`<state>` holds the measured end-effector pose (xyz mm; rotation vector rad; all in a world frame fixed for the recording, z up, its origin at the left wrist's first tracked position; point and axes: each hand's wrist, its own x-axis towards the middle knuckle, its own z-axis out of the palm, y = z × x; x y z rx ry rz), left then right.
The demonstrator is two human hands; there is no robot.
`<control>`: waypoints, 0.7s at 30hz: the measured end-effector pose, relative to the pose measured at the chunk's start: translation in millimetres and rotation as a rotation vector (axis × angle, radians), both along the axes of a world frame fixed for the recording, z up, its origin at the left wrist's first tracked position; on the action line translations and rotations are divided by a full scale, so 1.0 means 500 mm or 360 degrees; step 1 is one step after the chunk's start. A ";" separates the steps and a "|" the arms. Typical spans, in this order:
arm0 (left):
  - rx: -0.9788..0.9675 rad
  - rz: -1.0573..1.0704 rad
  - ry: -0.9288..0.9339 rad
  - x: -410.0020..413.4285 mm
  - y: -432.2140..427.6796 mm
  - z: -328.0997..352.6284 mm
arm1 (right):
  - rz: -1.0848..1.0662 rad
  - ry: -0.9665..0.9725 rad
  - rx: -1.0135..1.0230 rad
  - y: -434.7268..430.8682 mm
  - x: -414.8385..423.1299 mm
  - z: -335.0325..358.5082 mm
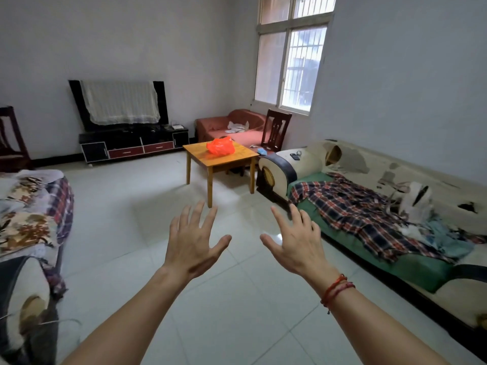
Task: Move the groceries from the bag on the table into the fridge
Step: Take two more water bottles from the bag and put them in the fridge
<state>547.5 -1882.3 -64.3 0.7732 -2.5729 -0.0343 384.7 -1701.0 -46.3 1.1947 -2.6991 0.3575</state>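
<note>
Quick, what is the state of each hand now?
Left hand: open, fingers spread, holding nothing.
Right hand: open, fingers spread, holding nothing.

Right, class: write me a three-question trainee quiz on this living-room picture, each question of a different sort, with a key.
1. True or false: the orange bag lies on the wooden table.
2. Which wrist wears the red string bracelet? A) left B) right C) both
3. Fill in: the left hand and right hand are both ____ and hold nothing.

Key: 1 true; 2 B; 3 open. No fridge shows in this view.
</note>
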 end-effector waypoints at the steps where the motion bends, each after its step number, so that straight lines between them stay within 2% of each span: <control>1: 0.0002 0.0005 -0.0011 -0.023 -0.023 -0.004 | -0.0002 -0.0008 -0.0001 -0.023 -0.026 -0.003; 21: 0.0132 0.0091 -0.0104 -0.700 -0.532 -0.027 | 0.0103 -0.0095 0.0057 -0.558 -0.715 -0.040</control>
